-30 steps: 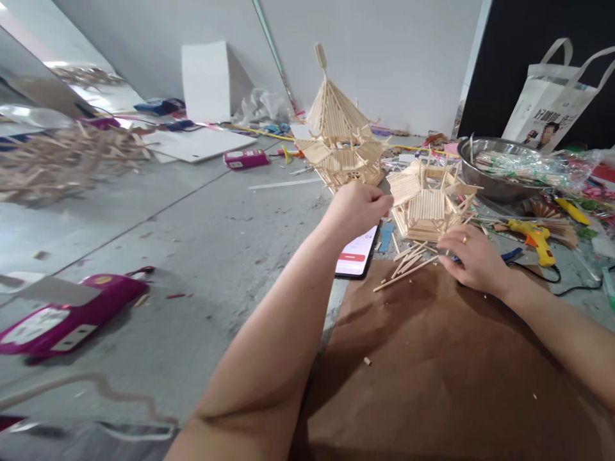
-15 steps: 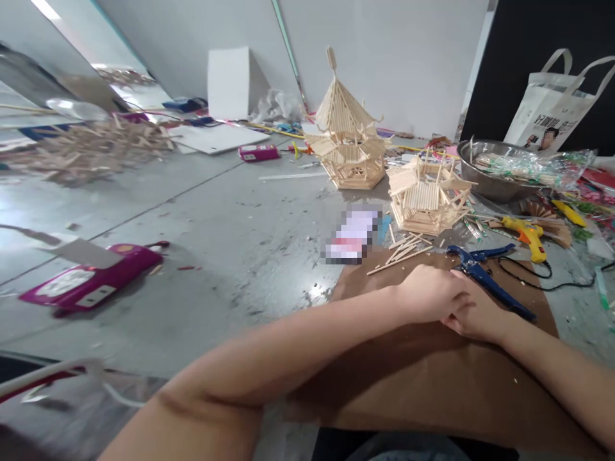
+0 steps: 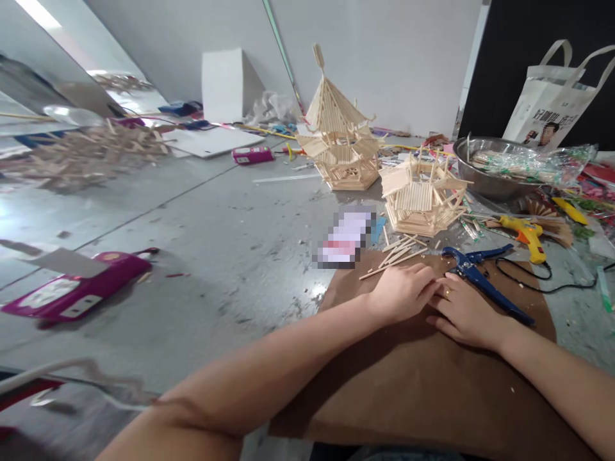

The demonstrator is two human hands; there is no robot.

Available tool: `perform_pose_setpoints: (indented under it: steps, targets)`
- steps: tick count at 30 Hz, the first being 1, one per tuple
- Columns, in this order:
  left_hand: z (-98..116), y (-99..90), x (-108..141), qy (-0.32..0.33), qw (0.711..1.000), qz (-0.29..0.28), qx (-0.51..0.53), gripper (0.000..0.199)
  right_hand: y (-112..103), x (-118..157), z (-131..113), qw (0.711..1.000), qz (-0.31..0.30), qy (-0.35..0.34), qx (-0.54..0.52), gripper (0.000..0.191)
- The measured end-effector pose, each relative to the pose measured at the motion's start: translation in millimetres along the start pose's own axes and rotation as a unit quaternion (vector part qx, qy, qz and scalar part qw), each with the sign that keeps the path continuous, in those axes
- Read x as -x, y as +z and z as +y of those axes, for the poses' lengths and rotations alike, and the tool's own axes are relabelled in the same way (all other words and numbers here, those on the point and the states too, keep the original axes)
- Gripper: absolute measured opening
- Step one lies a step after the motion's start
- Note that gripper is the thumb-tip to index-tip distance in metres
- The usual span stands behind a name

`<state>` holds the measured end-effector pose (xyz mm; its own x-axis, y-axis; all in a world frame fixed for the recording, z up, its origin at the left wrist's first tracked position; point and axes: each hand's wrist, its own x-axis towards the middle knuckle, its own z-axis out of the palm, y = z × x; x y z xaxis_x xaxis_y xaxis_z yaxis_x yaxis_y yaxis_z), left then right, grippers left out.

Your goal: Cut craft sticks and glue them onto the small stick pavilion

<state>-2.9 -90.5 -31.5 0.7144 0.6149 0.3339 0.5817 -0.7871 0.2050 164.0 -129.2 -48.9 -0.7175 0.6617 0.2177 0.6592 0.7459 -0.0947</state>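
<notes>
My left hand [image 3: 402, 293] is over the brown sheet [image 3: 413, 384], its fingers curled inward and their tips against my right hand. Whatever those fingers hold, if anything, is hidden. My right hand [image 3: 466, 310] lies low on the sheet with its fingers stretched toward the left one and slightly apart; a ring shows on one finger. Just beyond it lies a blue-handled cutter [image 3: 485, 285]. Several thin wooden sticks [image 3: 396, 253] are strewn past my left hand. Behind them stands a small roofless pavilion model [image 3: 420, 198] built of sticks.
A taller stick pagoda [image 3: 343, 137] stands farther back. Near it lies a blurred-out phone [image 3: 343, 237]. To the right are a yellow glue gun [image 3: 526, 235] with a black cord and a metal bowl [image 3: 500, 186] of wrapped sticks. A purple power strip [image 3: 79, 288] sits left.
My hands have drawn slightly apart: the left has shifted left, uncovering the right hand's fingers, which are now stretched out. The view has shifted a little.
</notes>
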Motion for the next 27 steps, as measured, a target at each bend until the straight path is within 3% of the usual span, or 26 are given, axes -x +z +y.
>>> perform_pose_setpoints:
  steps: [3,6,10,17,27]
  targets:
    - [-2.1,-3.2,1.0,-0.008,1.0,-0.022,-0.014,0.026,-0.3,1.8,-0.6,1.0,0.008,0.004,-0.01,0.029]
    - [-0.2,-9.2,0.8,-0.013,0.996,-0.08,-0.043,0.027,-0.1,4.2,-1.4,0.999,0.039,0.002,-0.016,0.025]
    - [0.2,-20.0,-1.3,-0.089,0.982,-0.139,-0.095,0.028,-0.7,6.5,-2.5,0.995,0.092,0.001,-0.029,0.019]
    - [-11.4,-36.8,-4.0,-0.156,0.96,-0.19,-0.138,0.025,-4.2,6.4,-3.8,0.994,0.099,0.007,-0.049,0.016]
    - [-38.3,-39.6,-6.5,-0.207,0.95,-0.204,-0.112,0.026,-5.1,8.3,-3.9,0.993,0.101,0.013,-0.051,0.015]
